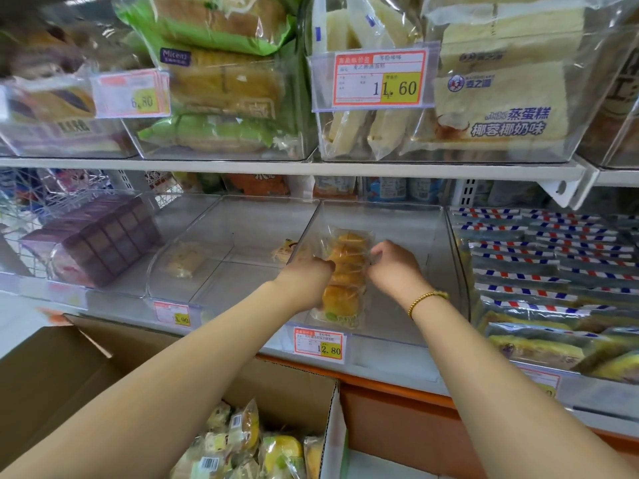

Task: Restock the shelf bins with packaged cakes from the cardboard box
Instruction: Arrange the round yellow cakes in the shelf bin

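Left grip [309, 274], right grip [394, 262] clasping cake pack [346, 271] between them, inside bin [390, 323]

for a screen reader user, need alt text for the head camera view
A left hand and right hand grip a clear-wrapped pack of golden cakes lying in a transparent plastic shelf bin with a 12.80 price tag. Below, an open brown cardboard box holds more wrapped cakes.

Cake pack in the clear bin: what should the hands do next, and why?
Probably let go and reach into the cardboard box. The left hand and right hand hold the cake pack inside the clear bin, with room beside it.
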Tool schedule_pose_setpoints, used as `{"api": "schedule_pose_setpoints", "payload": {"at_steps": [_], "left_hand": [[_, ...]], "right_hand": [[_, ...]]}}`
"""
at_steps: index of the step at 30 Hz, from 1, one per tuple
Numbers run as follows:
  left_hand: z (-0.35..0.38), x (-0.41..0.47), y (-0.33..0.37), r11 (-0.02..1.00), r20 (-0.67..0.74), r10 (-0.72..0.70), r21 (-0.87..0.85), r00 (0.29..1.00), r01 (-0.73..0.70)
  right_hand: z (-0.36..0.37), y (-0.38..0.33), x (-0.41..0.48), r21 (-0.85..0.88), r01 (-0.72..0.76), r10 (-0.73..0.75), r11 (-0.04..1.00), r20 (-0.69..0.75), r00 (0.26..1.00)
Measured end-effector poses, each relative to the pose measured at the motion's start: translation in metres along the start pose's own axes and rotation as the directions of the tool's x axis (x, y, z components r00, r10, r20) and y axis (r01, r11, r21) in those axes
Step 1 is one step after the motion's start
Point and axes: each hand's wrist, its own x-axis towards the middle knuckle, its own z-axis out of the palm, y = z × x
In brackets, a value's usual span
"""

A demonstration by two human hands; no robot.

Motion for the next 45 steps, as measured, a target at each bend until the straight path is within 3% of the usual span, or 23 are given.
{"api": "schedule_pose_setpoints", "payload": {"at_steps": [3,5,7,9,12,15,19,22,24,28,31,35,39,45], "left_hand": [[-0.004,-0.011,-0.001,0.998,-0.037,0.007,-0.059,0.999,-0.009],[-0.011,-0.030,-0.004,0.985,-0.158,0.010,-0.171,0.987,-0.037],[-0.018,-0.062,-0.012,0.953,-0.309,-0.069,-0.301,0.949,-0.028],[-0.015,-0.100,-0.028,0.919,-0.371,-0.181,-0.395,0.911,0.022],[0.016,-0.146,-0.063,0.860,-0.336,-0.317,-0.497,0.887,0.119],[0.067,-0.179,-0.099,0.772,-0.179,-0.412,-0.589,0.893,0.238],[0.153,-0.213,-0.134,0.682,0.244,-0.416,-0.553,0.876,0.478],[0.205,-0.227,-0.151,0.728,0.509,-0.322,-0.405,0.798,0.553],[0.228,-0.231,-0.164,0.719,0.579,-0.307,-0.379,0.756,0.583],[0.268,-0.241,-0.176,0.712,0.603,-0.269,-0.402,0.752,0.576],[0.298,-0.253,-0.173,0.662,0.607,-0.221,-0.481,0.764,0.574],[0.308,-0.240,-0.178,0.630,0.574,-0.207,-0.541,0.792,0.557],[0.302,-0.203,-0.170,0.537,0.528,-0.234,-0.630,0.816,0.561],[0.296,-0.139,-0.135,0.395,0.510,-0.378,-0.667,0.773,0.632]], "right_hand": [[-0.009,-0.018,-0.020,-0.136,0.065,-0.071,0.989,-0.042,0.997],[-0.014,-0.029,-0.038,-0.190,0.129,-0.143,0.973,-0.059,0.988],[-0.014,-0.042,-0.059,-0.242,0.203,-0.220,0.949,-0.042,0.975],[-0.006,-0.055,-0.082,-0.289,0.289,-0.296,0.913,0.020,0.955],[0.025,-0.077,-0.114,-0.302,0.423,-0.395,0.855,0.151,0.906],[0.074,-0.094,-0.134,-0.297,0.512,-0.413,0.806,0.336,0.846],[0.142,-0.108,-0.142,-0.364,0.530,-0.194,0.766,0.655,0.730],[0.190,-0.108,-0.132,-0.411,0.464,-0.015,0.784,0.736,0.677],[0.223,-0.097,-0.123,-0.466,0.447,0.057,0.763,0.738,0.672],[0.278,-0.058,-0.112,-0.558,0.389,0.167,0.733,0.703,0.692],[0.309,-0.027,-0.110,-0.615,0.413,0.292,0.671,0.732,0.615],[0.326,0.000,-0.103,-0.619,0.338,0.368,0.709,0.734,0.571],[0.328,0.010,-0.096,-0.616,0.366,0.383,0.697,0.752,0.536],[0.306,-0.007,-0.087,-0.516,0.502,0.352,0.694,0.851,0.388]]}}
